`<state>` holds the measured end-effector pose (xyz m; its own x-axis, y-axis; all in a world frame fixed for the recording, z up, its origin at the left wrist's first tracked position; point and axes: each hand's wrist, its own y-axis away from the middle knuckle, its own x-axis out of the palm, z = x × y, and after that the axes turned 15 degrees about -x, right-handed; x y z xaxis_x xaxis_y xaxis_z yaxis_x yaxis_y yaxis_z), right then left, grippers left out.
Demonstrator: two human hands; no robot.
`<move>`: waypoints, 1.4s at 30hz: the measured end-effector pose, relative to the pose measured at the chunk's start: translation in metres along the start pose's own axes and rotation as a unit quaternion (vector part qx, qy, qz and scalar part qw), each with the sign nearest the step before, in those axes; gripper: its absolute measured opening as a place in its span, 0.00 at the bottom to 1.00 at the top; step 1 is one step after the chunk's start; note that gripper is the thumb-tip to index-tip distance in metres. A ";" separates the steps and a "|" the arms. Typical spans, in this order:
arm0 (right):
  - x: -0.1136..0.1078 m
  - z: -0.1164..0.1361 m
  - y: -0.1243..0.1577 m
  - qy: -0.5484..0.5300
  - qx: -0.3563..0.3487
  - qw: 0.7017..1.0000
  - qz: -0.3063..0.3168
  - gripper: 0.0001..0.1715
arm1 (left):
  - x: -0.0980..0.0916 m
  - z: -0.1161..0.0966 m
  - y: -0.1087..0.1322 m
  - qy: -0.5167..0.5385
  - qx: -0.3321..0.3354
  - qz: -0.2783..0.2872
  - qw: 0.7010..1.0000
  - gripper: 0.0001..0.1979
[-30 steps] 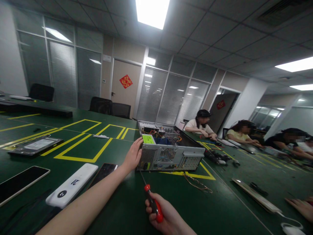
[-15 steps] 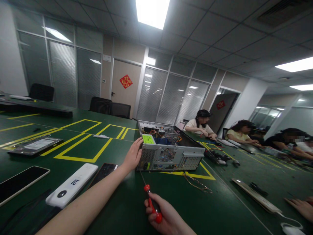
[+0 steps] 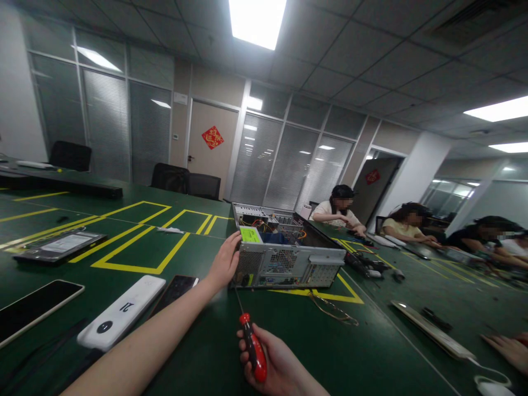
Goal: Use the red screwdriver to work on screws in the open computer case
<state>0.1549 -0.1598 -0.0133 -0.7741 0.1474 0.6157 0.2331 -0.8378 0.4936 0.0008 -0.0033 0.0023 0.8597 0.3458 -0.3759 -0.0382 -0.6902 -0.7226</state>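
An open grey computer case (image 3: pixel 284 258) lies on its side on the green table (image 3: pixel 355 357), with cables and a green-labelled power supply inside. My left hand (image 3: pixel 225 263) rests on the case's near left corner, fingers curled over the edge. My right hand (image 3: pixel 276 366) is closed around a red-and-black screwdriver (image 3: pixel 252 345) at the bottom of the view. Its thin shaft points up toward the case's rear panel, tip close to the lower left corner.
A white power bank (image 3: pixel 121 311), a dark phone (image 3: pixel 176 290) and another phone (image 3: pixel 33 308) lie at the left. A metal side panel (image 3: pixel 58 246) lies further left. Three people sit working at the right; another person's hand (image 3: pixel 507 346) lies near a flat strip (image 3: pixel 433 330).
My right hand has shifted slightly left and turned the screwdriver handle in its grip. The left hand and case have stayed still.
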 end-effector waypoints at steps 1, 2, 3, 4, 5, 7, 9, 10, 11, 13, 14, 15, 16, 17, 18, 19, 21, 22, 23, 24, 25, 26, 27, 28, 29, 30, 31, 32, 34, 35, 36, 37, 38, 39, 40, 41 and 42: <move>0.000 0.001 0.000 -0.005 -0.001 1.000 0.000 0.20 | 0.000 0.000 0.000 -0.001 0.000 0.000 1.000 0.21; 0.000 0.001 0.000 -0.010 -0.004 1.000 -0.002 0.20 | 0.000 0.000 0.000 -0.002 0.001 0.000 1.000 0.21; 0.000 0.002 0.000 -0.015 -0.007 1.000 -0.004 0.20 | 0.000 0.000 0.000 -0.003 0.000 0.000 1.000 0.21; -0.001 0.003 0.000 -0.018 -0.013 1.000 -0.007 0.20 | 0.000 0.001 0.000 -0.003 0.000 0.000 1.000 0.21; -0.001 0.003 0.000 -0.020 -0.020 1.000 -0.010 0.19 | 0.000 0.001 0.000 -0.003 -0.001 0.001 1.000 0.21; -0.002 0.003 0.000 -0.014 -0.035 0.999 -0.019 0.16 | 0.000 0.001 0.000 -0.004 -0.003 0.002 1.000 0.21; -0.003 0.003 0.000 0.002 -0.043 0.999 -0.029 0.12 | 0.000 0.001 0.000 -0.005 -0.004 0.001 1.000 0.21; -0.003 0.003 -0.001 0.010 -0.045 0.998 -0.033 0.11 | 0.000 0.001 0.000 -0.005 -0.004 0.000 1.000 0.21; -0.003 0.003 -0.001 0.015 -0.044 0.998 -0.035 0.10 | 0.000 0.001 0.000 -0.005 -0.005 0.000 1.000 0.21; -0.002 0.003 -0.001 0.021 -0.041 0.998 -0.032 0.11 | 0.000 0.001 0.000 -0.003 -0.007 0.001 1.000 0.21; -0.002 0.002 -0.001 0.025 -0.039 0.998 -0.030 0.12 | 0.000 0.001 0.000 -0.001 -0.008 0.002 1.000 0.21; -0.001 0.002 -0.001 0.030 -0.037 0.998 -0.029 0.13 | 0.000 0.001 0.000 0.000 -0.008 0.004 1.000 0.21; -0.001 0.002 -0.001 0.034 -0.035 0.998 -0.028 0.14 | 0.000 0.001 0.000 0.001 -0.008 0.004 1.000 0.21; -0.001 0.001 -0.001 0.036 -0.034 0.998 -0.027 0.14 | 0.000 0.000 0.000 0.002 -0.007 0.005 1.000 0.21; -0.001 0.001 -0.001 0.036 -0.034 0.998 -0.026 0.15 | 0.000 0.000 0.000 0.002 -0.006 0.006 1.000 0.21; -0.002 0.001 -0.002 0.033 -0.034 0.999 -0.024 0.16 | 0.000 0.001 0.000 0.002 -0.006 0.005 1.000 0.21; -0.003 0.001 -0.003 0.020 -0.034 0.999 -0.013 0.17 | 0.000 0.001 0.000 0.001 -0.005 0.005 1.000 0.21; -0.004 0.001 -0.003 0.010 -0.034 0.999 -0.005 0.18 | 0.001 0.002 0.000 0.000 -0.004 0.003 1.000 0.21; -0.005 0.002 -0.003 -0.001 -0.034 0.999 0.004 0.18 | 0.001 0.002 0.000 0.000 -0.002 0.003 1.000 0.21; -0.005 0.002 -0.003 -0.014 -0.034 0.999 0.013 0.18 | 0.001 0.002 0.000 -0.001 0.001 0.002 1.000 0.21; -0.006 0.002 -0.003 -0.027 -0.033 0.999 0.020 0.18 | 0.001 0.003 0.000 -0.001 0.003 0.001 1.000 0.21; -0.006 0.003 -0.003 -0.039 -0.031 0.998 0.025 0.18 | 0.001 0.003 0.000 0.000 0.004 0.001 1.000 0.21; -0.005 0.003 -0.003 -0.050 -0.028 0.998 0.027 0.18 | 0.001 0.003 0.000 -0.001 0.004 0.001 1.000 0.21; -0.005 0.004 -0.003 -0.060 -0.025 0.998 0.028 0.17 | 0.001 0.003 0.000 -0.002 0.002 0.001 1.000 0.21; -0.004 0.004 -0.003 -0.067 -0.024 0.997 0.026 0.17 | 0.001 0.003 0.000 -0.002 0.000 0.002 1.000 0.21; -0.004 0.004 -0.002 -0.072 -0.024 0.997 0.023 0.17 | 0.001 0.003 0.000 -0.003 -0.001 0.002 1.000 0.21; -0.003 0.005 -0.002 -0.076 -0.025 0.997 0.018 0.17 | 0.001 0.003 0.001 -0.003 -0.002 0.002 1.000 0.21; -0.002 0.006 -0.001 -0.078 -0.026 0.997 0.013 0.17 | 0.001 0.003 0.001 -0.003 -0.003 0.002 1.000 0.21; -0.001 0.007 0.000 -0.076 -0.024 0.997 0.006 0.17 | 0.001 0.003 0.001 -0.002 -0.004 0.001 1.000 0.21; 0.000 0.008 0.001 -0.074 -0.022 0.997 0.005 0.18 | 0.001 0.003 0.001 -0.003 -0.004 0.001 1.000 0.21; 0.000 0.008 0.002 -0.070 -0.018 0.997 0.007 0.18 | 0.001 0.003 0.000 -0.004 -0.005 0.001 1.000 0.21; 0.001 0.008 0.003 -0.065 -0.017 0.998 0.009 0.18 | 0.001 0.003 0.000 -0.005 -0.005 0.001 1.000 0.21; 0.001 0.008 0.004 -0.056 -0.018 0.998 0.010 0.19 | 0.000 0.002 0.000 -0.006 -0.005 0.001 1.000 0.21; 0.001 0.008 0.005 -0.044 -0.021 0.999 0.009 0.19 | 0.000 0.002 0.000 -0.006 -0.004 0.001 1.000 0.21; 0.001 0.007 0.007 -0.033 -0.027 0.999 0.006 0.19 | 0.000 0.001 0.000 -0.006 -0.003 0.000 1.000 0.21; 0.001 0.007 0.008 -0.024 -0.032 0.999 0.000 0.18 | 0.000 0.001 0.000 -0.005 -0.003 -0.002 1.000 0.21; 0.001 0.006 0.009 -0.018 -0.039 0.999 -0.009 0.18 | -0.001 0.000 0.000 -0.005 -0.003 -0.002 1.000 0.21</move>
<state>0.1596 -0.1641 -0.0048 -0.7553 0.1807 0.6300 0.1720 -0.8729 0.4565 0.0000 -0.0035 0.0020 0.8545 0.3557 -0.3785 -0.0311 -0.6923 -0.7210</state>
